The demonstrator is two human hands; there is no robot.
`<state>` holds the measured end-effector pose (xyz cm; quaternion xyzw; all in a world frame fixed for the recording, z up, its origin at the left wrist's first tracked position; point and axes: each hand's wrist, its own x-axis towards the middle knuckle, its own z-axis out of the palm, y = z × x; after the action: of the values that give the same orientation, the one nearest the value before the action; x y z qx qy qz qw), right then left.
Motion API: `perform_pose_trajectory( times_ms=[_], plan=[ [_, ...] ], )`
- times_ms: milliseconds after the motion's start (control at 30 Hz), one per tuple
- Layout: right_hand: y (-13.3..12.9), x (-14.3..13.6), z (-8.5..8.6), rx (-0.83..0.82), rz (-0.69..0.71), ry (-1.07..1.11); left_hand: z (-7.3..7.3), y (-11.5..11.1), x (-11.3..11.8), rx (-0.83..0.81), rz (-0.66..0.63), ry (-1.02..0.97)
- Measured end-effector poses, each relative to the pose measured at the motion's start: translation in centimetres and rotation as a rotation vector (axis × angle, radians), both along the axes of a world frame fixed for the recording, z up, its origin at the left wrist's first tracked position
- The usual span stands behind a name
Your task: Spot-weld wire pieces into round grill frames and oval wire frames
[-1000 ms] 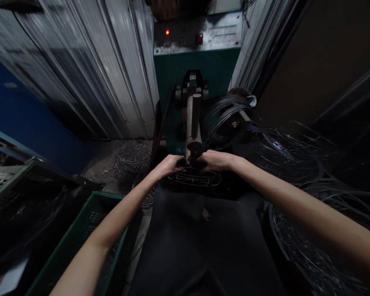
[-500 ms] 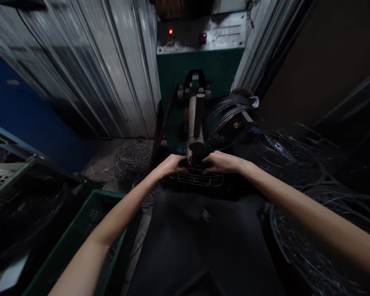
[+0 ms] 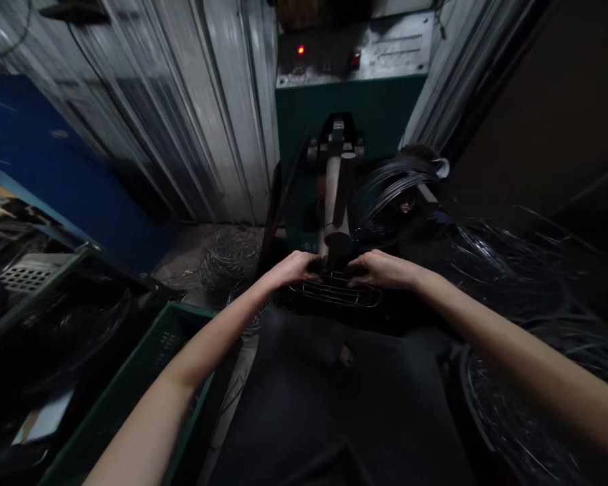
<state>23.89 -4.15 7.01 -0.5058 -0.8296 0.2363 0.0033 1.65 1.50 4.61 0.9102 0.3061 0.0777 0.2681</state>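
A flat wire rack (image 3: 334,291) with rounded ends and several parallel wires lies level under the electrode arm (image 3: 337,202) of a green spot-welding machine (image 3: 304,115). At its left part, my left hand (image 3: 300,267) is closed with the fingers curled around the far wires. My right hand (image 3: 380,268) grips the rack the same way on the right side, thumb toward the middle. The arm's tip comes down between both hands, at the rack's far edge. Shadow hides my fingertips and the exact contact at the tip.
A red light (image 3: 300,50) glows on the machine's panel. Coiled wire (image 3: 398,185) hangs to its right. Wire bundles (image 3: 230,253) lie on the floor at left, beside a green crate (image 3: 116,391). At lower right stands a tub (image 3: 473,398) holding wire pieces. A dark apron covers my lap.
The whole view has shifted, so the machine and hands appear slightly farther right. Both hands stay on the rack under the electrode arm, with little visible movement of their own.
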Motion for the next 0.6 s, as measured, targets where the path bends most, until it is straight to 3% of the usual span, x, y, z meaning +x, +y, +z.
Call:
perform_pose_trajectory(
  times_ms=[233, 600],
  plan=[
    [0.4, 1.3, -1.8, 0.017, -0.07, 0.056, -0.3, 0.1, 0.5, 0.016, 0.01, 0.002],
    [1.8, 0.9, -1.4, 0.03, -0.123, 0.092, -0.6, 1.9, 0.5, 0.008, 0.035, -0.015]
  ],
)
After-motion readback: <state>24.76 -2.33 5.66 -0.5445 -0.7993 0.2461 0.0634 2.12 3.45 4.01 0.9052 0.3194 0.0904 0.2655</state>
